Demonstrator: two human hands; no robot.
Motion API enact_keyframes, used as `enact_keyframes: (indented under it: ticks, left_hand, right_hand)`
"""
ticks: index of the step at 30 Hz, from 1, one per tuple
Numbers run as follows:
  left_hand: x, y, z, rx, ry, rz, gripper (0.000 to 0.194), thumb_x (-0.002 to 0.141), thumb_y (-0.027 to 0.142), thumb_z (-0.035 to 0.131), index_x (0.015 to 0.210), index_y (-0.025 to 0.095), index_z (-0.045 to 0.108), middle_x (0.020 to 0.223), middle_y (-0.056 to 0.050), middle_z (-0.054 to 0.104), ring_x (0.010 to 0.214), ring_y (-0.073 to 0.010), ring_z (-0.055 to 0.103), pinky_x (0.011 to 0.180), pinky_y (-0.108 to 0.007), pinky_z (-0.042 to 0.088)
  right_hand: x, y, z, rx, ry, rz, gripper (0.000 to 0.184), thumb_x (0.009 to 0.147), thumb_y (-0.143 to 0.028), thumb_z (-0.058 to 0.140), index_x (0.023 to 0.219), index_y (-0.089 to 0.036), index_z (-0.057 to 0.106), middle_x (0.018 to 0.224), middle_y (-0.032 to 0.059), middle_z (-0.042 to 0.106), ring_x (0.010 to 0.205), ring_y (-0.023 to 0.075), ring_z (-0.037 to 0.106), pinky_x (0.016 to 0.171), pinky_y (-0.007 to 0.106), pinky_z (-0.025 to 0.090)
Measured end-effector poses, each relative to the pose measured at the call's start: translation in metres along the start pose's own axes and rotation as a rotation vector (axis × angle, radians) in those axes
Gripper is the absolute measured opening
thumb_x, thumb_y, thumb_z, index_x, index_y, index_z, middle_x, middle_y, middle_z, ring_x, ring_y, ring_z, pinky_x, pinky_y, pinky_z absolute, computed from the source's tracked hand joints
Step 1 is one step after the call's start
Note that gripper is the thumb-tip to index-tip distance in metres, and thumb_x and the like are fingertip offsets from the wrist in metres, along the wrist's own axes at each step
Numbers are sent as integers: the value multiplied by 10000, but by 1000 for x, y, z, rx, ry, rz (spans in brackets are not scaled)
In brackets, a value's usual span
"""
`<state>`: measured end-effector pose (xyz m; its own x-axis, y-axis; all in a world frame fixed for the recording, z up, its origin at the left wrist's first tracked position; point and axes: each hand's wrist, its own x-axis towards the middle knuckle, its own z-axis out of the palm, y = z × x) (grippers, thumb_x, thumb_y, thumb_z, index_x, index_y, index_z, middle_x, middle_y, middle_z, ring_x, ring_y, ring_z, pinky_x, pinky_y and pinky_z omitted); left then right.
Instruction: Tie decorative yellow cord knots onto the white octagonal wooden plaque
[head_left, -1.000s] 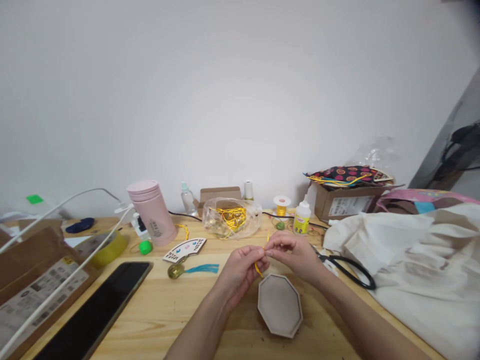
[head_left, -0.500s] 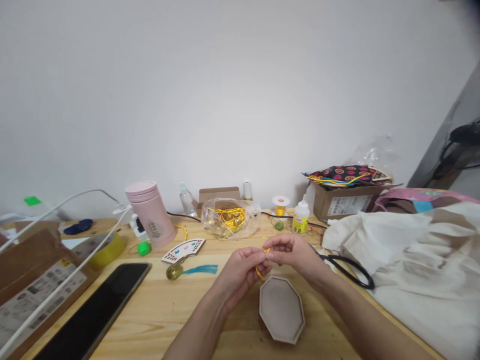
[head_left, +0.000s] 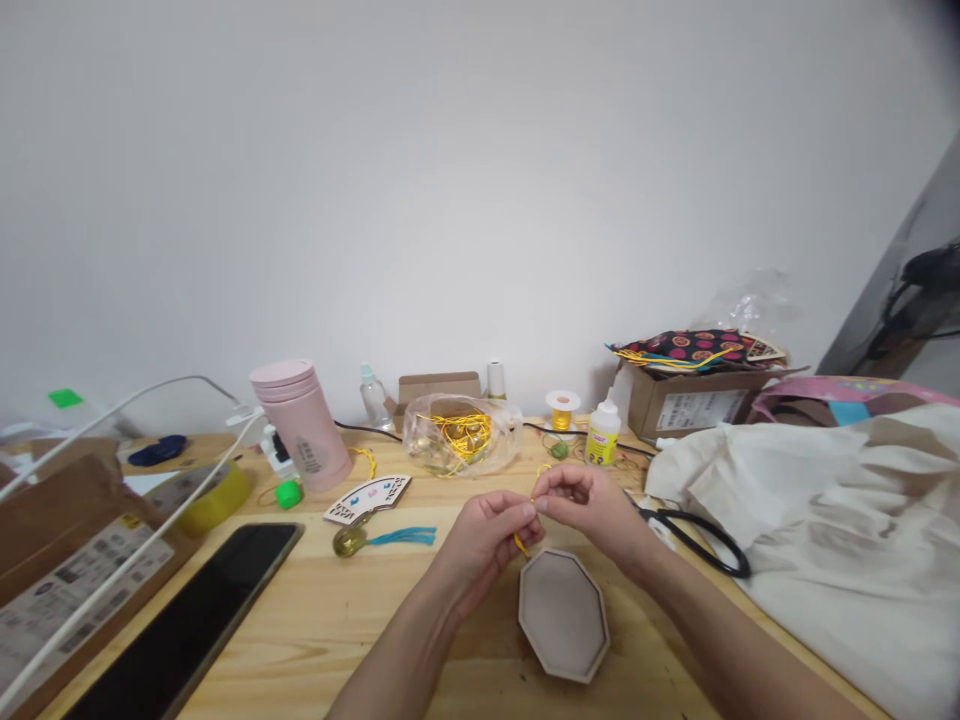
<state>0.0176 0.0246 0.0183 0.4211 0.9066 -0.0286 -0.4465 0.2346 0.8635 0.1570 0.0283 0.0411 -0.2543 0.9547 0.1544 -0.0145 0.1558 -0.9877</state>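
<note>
My left hand (head_left: pixel 499 535) is closed, thumb and forefinger pinching a yellow cord (head_left: pixel 520 545). Its fingertips meet those of my right hand (head_left: pixel 589 505), which pinches the same cord; a small loop of it shows above the right fingers. The cord runs down from the left fingers to the top edge of an octagonal wooden piece (head_left: pixel 564 615) with a raised rim, just below my hands. The part of the cord between the fingertips is mostly hidden. Left of my hands lie a fan-shaped ornament (head_left: pixel 369 498) and a brass-coloured bell (head_left: pixel 349 541) with a blue tassel (head_left: pixel 403 536).
Behind my hands are a plastic bag of yellow cords (head_left: pixel 461 437), a cord spool (head_left: pixel 561 410) and a glue bottle (head_left: pixel 602 435). Black-handled scissors (head_left: pixel 701 540) lie beside cream cloth (head_left: pixel 840 530) at right. A phone (head_left: pixel 191 620), tape roll (head_left: pixel 217 500) and pink tumbler (head_left: pixel 301 425) are left.
My fingertips have shifted slightly, with the right fingers pinching closer around the cord. A loop of cord now shows above the right hand. The octagonal piece has barely moved.
</note>
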Motion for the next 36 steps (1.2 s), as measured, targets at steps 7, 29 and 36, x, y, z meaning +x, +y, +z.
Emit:
enact_keyframes:
  ticks: [7,29,36]
  left_hand:
    - [0,1,4,23,17,-4,84,602,179,629,584,96,621,492,4,534,498,-71,455,592,-227,378]
    - [4,-3,6,441,327,278,122,546,207,667,631,134,619,624,-14,624,588,-116,536,545,-195,398]
    - [4,-2,5,476,320,308,116,570,218,643,646,132,625,642,-28,632,619,-137,544,582,-214,405]
  right_hand:
    - [1,1,-1,18,-33,50,60,595,-184,579,632,-141,561,540,-45,518,483,54,442,476,183,328]
    - [-3,14,5,561,-49,284,112,616,-214,585,654,-137,512,470,-85,295,414,26,190,382,163,111]
    - [-2,15,5,592,-24,312,140,585,-223,612,632,-140,510,466,-86,308,403,21,208,376,162,122]
